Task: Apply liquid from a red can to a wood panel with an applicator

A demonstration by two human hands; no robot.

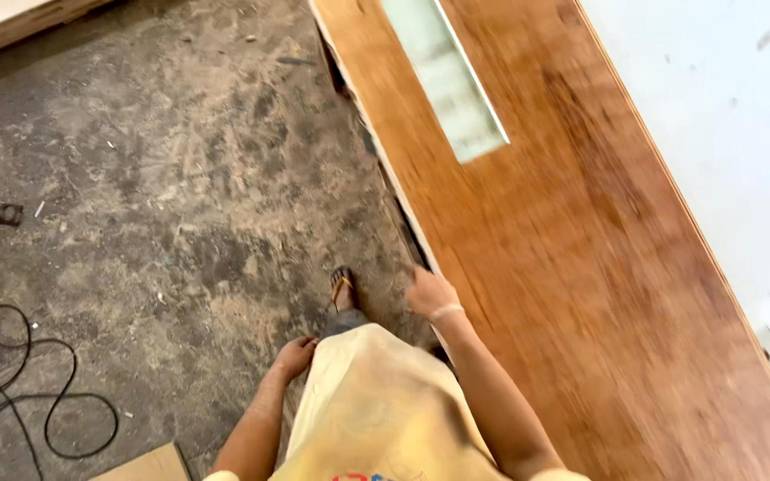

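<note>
Nearest the camera hung the person's dusty yellow apron (385, 410), worn over the body and filling the lower middle of the view. The large brown wooden door panel (581, 267) lay flat, running from the top centre to the lower right, with a narrow pale rectangular cut-out (443, 76) near its far end.

The right hand (431, 294) rested at the panel's near long edge, fingers loosely curled against the wood; whether they gripped the edge or merely touched it could not be told, as the view was blurred. The left hand (296, 354) hung well clear of the panel, beside the apron, fingers curled inward and holding nothing visible. One sandalled foot (342, 289) stood just left of the panel edge.

Left of the panel spread a sawdust-covered concrete floor (162, 178); further left again lay a looped black cable (37, 392). A pale board corner (140, 466) showed near the cable.

Judgement: handling so long a panel by one edge calls for a firm, full-hand hold, and footing kept clear of the cable.
</note>
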